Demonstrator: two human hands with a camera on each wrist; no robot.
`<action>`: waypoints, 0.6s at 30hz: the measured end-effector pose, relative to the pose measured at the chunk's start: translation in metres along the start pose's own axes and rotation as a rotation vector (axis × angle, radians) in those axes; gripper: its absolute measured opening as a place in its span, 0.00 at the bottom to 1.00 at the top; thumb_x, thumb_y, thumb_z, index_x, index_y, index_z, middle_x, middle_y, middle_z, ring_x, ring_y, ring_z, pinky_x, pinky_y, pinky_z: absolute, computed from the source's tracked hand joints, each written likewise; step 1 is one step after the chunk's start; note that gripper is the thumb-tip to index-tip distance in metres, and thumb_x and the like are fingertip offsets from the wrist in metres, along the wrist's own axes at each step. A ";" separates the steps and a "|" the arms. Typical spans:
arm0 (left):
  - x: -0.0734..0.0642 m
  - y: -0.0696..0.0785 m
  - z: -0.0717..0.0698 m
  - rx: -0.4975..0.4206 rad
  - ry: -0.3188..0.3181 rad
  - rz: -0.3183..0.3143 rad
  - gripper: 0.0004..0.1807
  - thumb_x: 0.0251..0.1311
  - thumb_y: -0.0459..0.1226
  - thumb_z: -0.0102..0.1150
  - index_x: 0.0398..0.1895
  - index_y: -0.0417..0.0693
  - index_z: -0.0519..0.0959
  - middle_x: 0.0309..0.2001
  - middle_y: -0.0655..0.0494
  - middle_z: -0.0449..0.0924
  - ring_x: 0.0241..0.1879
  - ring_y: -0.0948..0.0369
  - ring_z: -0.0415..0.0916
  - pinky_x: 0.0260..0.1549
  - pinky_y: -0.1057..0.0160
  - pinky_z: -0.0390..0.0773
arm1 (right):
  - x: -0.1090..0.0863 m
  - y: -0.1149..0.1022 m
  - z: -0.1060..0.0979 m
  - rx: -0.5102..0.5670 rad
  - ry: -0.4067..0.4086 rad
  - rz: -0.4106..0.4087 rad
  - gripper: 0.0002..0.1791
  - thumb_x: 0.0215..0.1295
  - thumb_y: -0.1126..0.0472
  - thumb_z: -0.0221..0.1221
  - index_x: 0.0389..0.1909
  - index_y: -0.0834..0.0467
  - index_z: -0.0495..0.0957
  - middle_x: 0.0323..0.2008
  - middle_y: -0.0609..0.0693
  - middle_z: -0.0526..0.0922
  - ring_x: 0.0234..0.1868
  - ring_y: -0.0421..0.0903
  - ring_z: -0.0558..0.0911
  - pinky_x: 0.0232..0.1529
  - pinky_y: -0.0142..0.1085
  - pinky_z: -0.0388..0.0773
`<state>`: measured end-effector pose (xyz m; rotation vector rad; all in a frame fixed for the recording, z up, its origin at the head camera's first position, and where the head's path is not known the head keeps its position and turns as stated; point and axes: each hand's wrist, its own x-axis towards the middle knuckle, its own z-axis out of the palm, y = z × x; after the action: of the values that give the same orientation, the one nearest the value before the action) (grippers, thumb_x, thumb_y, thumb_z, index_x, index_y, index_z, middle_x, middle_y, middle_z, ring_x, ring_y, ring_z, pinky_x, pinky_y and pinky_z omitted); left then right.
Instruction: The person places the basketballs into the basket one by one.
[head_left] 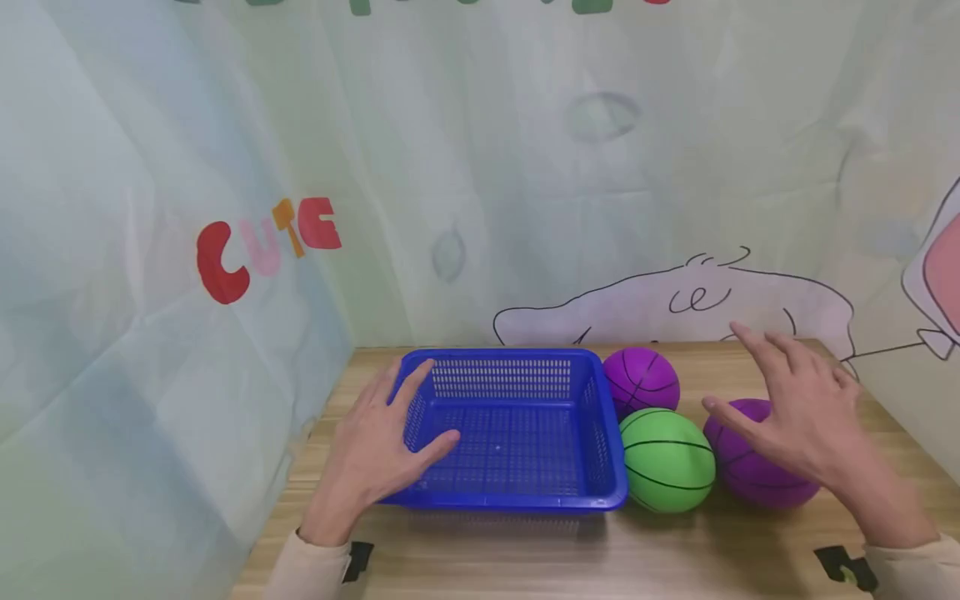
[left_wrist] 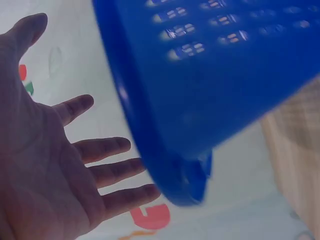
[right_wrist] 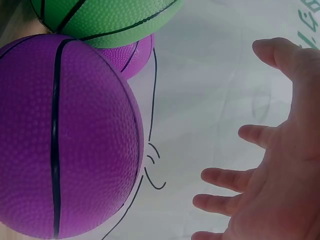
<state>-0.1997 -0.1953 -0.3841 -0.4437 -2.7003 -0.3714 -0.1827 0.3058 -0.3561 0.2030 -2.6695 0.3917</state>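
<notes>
A blue plastic basket (head_left: pixel 517 502) with slotted walls stands on the wooden table, nothing inside it. My left hand (head_left: pixel 375 442) is over its left side, fingers spread and thumb pointing inward. In the left wrist view the fingertips come close to the basket's rim (left_wrist: pixel 127 95); whether they touch, I cannot tell. To the basket's right sit a green ball (head_left: pixel 667 460), a purple ball (head_left: pixel 641 379) behind it and another purple ball (head_left: pixel 757 479) at the right. My right hand (head_left: pixel 813 408) hovers by that right purple ball, fingers apart and holding nothing.
The wooden table (head_left: pixel 510 558) runs back to a printed cloth backdrop (head_left: pixel 480 192), which also hangs along the left and right sides. Dark patches (head_left: pixel 846 568) lie near both wrists at the front. The green ball sits against or very near the basket's right wall.
</notes>
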 end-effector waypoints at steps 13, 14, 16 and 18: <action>-0.016 -0.025 0.013 -0.085 -0.032 -0.067 0.53 0.60 0.74 0.55 0.84 0.65 0.52 0.81 0.38 0.52 0.73 0.36 0.63 0.59 0.30 0.73 | -0.004 0.010 0.003 0.086 -0.033 0.010 0.59 0.60 0.36 0.69 0.85 0.40 0.44 0.71 0.76 0.60 0.65 0.81 0.62 0.49 0.87 0.50; -0.018 -0.027 0.014 -0.092 -0.042 -0.081 0.54 0.60 0.74 0.55 0.84 0.66 0.51 0.81 0.39 0.51 0.73 0.36 0.63 0.58 0.29 0.73 | -0.005 0.011 0.004 0.104 -0.044 0.018 0.59 0.60 0.36 0.70 0.85 0.40 0.44 0.71 0.76 0.59 0.65 0.82 0.62 0.49 0.87 0.50; -0.021 -0.029 0.017 -0.107 -0.063 -0.111 0.54 0.59 0.75 0.54 0.84 0.70 0.49 0.82 0.40 0.50 0.74 0.36 0.62 0.56 0.27 0.74 | -0.007 0.013 0.006 0.136 -0.061 0.031 0.59 0.60 0.37 0.70 0.85 0.39 0.44 0.71 0.77 0.59 0.65 0.82 0.62 0.47 0.87 0.51; -0.023 -0.031 0.019 -0.121 -0.086 -0.142 0.54 0.59 0.76 0.53 0.84 0.72 0.46 0.82 0.40 0.50 0.74 0.36 0.61 0.55 0.25 0.73 | -0.008 0.016 0.007 0.157 -0.070 0.043 0.59 0.60 0.37 0.70 0.85 0.38 0.44 0.71 0.78 0.58 0.66 0.81 0.62 0.46 0.88 0.52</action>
<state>-0.1965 -0.2240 -0.4164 -0.3087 -2.8115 -0.5693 -0.1819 0.3194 -0.3696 0.2101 -2.7158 0.6202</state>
